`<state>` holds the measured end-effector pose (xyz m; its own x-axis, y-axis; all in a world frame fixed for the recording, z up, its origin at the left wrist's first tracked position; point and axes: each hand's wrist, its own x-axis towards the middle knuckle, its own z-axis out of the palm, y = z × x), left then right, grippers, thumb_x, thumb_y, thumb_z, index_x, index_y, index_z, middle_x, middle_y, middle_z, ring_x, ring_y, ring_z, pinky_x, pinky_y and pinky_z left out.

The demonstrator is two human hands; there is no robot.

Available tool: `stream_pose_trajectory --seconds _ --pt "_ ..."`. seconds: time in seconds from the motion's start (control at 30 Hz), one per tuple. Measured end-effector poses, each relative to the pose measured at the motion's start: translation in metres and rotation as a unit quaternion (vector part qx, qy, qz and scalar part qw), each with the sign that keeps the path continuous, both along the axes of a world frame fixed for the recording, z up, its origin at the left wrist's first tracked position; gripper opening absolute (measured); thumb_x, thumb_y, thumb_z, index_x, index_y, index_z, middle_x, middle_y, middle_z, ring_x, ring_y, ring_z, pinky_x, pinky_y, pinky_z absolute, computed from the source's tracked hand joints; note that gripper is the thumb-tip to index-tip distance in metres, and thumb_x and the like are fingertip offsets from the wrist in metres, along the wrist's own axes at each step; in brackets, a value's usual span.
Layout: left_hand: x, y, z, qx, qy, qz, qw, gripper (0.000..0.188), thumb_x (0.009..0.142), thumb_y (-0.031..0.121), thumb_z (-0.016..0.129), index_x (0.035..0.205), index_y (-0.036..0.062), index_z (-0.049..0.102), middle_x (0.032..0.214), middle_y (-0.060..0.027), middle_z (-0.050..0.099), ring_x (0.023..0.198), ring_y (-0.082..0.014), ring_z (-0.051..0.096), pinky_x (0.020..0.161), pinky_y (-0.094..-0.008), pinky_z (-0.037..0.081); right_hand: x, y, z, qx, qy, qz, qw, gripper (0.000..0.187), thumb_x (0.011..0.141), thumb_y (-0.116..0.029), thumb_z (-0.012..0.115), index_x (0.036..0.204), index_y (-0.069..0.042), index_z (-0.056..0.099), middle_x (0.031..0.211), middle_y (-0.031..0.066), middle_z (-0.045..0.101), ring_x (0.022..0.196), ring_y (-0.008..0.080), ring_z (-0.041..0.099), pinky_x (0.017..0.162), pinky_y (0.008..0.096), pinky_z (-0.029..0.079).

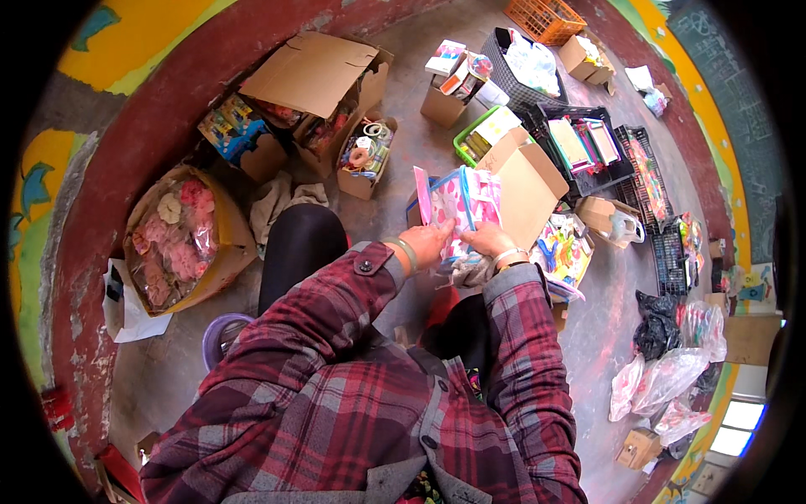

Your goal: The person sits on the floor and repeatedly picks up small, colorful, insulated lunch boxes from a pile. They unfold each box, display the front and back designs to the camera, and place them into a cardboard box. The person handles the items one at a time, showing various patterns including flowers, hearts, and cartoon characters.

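Shows faint marks on the dark chalkboard at the upper right, too small to read; shows print likewise illegible on the white-and-red package ahead. Includes one orange crate, one grey woven basket, one bright green basket and three black crates, all on the concrete floor ahead and to the right. Adds, to the left, one carton of pink flowers under clear wrap, and one purple-rimmed basin near the knee. Has one pink-and-white patterned box with light blue edging between the knees and the green basket, just beside the broad flap of an open cardboard box; cannot tell whether inside it or above. Lays the left hand against the near side, index finger extended, grip too hidden to tell. Closes the right hand narrowly on the near right edge, fingers curled, just above a grey cloth.
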<state>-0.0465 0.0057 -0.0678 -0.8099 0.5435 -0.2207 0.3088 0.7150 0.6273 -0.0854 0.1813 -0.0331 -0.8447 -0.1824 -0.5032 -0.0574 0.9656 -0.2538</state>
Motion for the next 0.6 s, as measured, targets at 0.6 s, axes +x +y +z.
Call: stream_pose_trajectory --seconds 0.6 --pt "-0.002 0.006 -0.005 0.014 0.020 0.009 1.000 0.039 0.083 0.007 0.044 0.118 -0.0074 0.037 0.097 -0.0282 0.060 0.093 -0.0408 0.060 0.078 -0.0457 0.048 -0.030 0.012 -0.061 0.042 -0.098 0.168 0.980 0.029 0.080 -0.016 0.049 0.102 -0.002 0.063 0.104 0.0229 0.062 0.099 0.0373 0.059 0.083 0.0436 0.047"
